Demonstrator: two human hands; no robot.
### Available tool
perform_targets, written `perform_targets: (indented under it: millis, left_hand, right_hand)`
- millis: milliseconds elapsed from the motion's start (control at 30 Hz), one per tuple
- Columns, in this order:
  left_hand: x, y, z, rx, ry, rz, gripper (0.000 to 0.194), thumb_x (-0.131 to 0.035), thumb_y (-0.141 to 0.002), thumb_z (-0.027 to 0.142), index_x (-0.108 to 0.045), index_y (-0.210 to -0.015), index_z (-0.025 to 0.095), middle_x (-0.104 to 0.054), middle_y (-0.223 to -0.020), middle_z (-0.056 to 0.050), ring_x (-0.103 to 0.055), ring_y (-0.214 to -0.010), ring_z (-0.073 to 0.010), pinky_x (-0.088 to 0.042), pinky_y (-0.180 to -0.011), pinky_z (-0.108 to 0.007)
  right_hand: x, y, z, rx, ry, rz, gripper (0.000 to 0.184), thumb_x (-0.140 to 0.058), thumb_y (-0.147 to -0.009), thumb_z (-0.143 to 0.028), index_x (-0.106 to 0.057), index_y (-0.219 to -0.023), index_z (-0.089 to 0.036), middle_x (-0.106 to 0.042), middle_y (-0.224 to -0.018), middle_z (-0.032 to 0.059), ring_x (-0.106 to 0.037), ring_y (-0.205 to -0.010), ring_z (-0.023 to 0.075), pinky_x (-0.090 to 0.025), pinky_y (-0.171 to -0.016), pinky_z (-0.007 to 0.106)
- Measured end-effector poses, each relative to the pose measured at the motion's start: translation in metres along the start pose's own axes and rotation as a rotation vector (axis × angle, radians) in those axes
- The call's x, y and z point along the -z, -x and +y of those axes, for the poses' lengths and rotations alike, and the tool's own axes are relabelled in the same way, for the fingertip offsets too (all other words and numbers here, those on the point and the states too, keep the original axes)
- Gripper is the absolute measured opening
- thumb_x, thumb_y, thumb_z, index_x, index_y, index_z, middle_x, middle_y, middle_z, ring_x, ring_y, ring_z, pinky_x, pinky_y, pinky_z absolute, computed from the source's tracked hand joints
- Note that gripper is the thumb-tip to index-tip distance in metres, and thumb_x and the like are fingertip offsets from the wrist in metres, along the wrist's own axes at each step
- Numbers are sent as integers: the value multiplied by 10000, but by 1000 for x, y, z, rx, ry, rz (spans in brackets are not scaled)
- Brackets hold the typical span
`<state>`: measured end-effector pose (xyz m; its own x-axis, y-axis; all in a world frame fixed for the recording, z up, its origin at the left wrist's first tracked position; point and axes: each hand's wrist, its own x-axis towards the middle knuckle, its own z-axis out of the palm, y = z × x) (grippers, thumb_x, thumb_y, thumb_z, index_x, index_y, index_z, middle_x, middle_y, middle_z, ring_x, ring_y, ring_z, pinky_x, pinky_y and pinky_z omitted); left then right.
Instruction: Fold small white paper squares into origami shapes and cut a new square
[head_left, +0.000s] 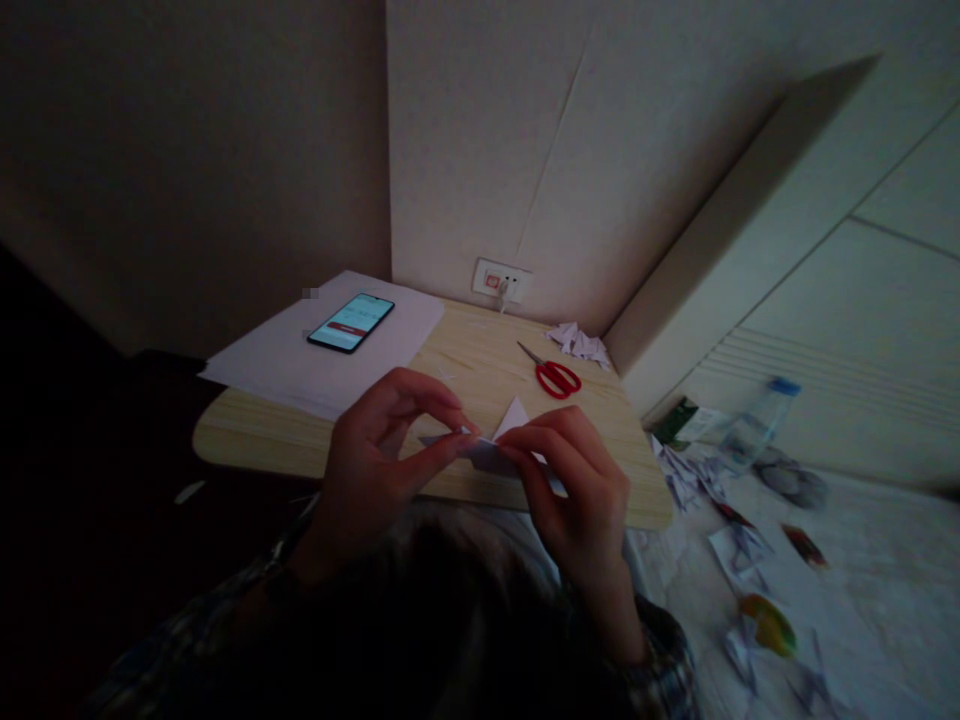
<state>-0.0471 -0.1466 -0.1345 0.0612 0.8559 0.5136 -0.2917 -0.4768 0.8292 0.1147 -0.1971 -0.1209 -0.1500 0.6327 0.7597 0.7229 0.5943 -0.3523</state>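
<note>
A small piece of folded white paper (491, 458) is held up over the front of the wooden table, with one pointed corner standing up. My left hand (379, 450) pinches its left part between thumb and forefinger. On the other side my right hand (574, 485) grips the paper with thumb and fingertips, hiding part of it. Beyond the hands, red-handled scissors (555, 378) lie on the table, blades toward the back left. A lit phone (351, 322) rests on large white sheets of paper (289, 350) at the left.
The light wooden table (472, 345) stands against a wall with a socket (501, 280) and a plug in it. Folded paper pieces (579, 343) lie at its back right corner. On the bed (892, 570) at right are a clear bottle (761, 425) and several more paper pieces (686, 475).
</note>
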Motion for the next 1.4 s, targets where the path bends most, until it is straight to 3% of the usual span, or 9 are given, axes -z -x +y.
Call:
perform_targets:
  millis: [133, 467, 700, 1033, 1267, 1400]
  left_hand:
    - [0, 0, 0, 30, 18, -6, 308, -783, -696, 27, -669, -879, 247, -698, -730, 62, -694, -704, -112, -565, -711, -201]
    - [1, 0, -4, -74, -6, 33, 268, -819, -682, 36, -702, -823, 231, -690, -741, 66, -686, -694, -89, -559, -723, -172]
    - [-2, 2, -4, -14, 14, -52, 338, -775, -705, 9, -699, -917, 261, -683, -789, 76, -686, -730, -78, -547, -755, -162]
    - [-4, 2, -8, 29, -16, -111, 295, -722, -735, -12, -702, -875, 247, -676, -808, 79, -667, -780, -58, -539, -765, -123]
    - [-1, 3, -8, -90, -91, 26, 259, -727, -721, 1, -697, -805, 244, -679, -754, 62, -658, -733, -95, -553, -726, -174]
    - [6, -2, -11, -154, -126, 162, 254, -733, -719, 13, -702, -798, 252, -674, -764, 44, -663, -735, -125, -569, -714, -226]
  right_hand:
    - [-1, 1, 1, -2, 7, -3, 163, -569, -924, -92, -650, -846, -211, -626, -759, 20, -588, -723, 175, -486, -633, 313]
    - [-2, 0, -1, -3, -24, -7, 143, -581, -928, -99, -633, -859, -213, -632, -773, 20, -588, -738, 172, -488, -644, 310]
    - [-6, -1, -2, -35, -20, 0, 121, -600, -916, -100, -618, -863, -207, -633, -794, 18, -593, -760, 170, -493, -675, 302]
    - [-7, 0, -2, -54, 4, -12, 136, -587, -922, -110, -592, -825, -206, -599, -773, 16, -573, -742, 168, -471, -657, 297]
    - [-8, -2, 0, -29, 12, -75, 129, -555, -939, -126, -584, -834, -194, -599, -796, 26, -565, -772, 176, -454, -682, 303]
    - [-4, -1, 8, -30, 32, -97, 147, -541, -930, -103, -571, -821, -197, -598, -800, 27, -563, -786, 182, -451, -700, 308]
